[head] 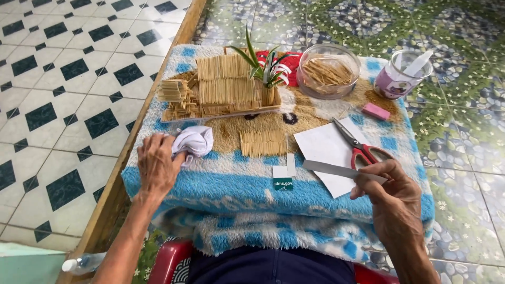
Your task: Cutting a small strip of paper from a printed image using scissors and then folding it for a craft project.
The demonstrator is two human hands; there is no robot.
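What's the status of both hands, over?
Left hand fingers on crumpled white cloth. Right hand pinching grey paper strip. Red-handled scissors lie on white sheet beside it.
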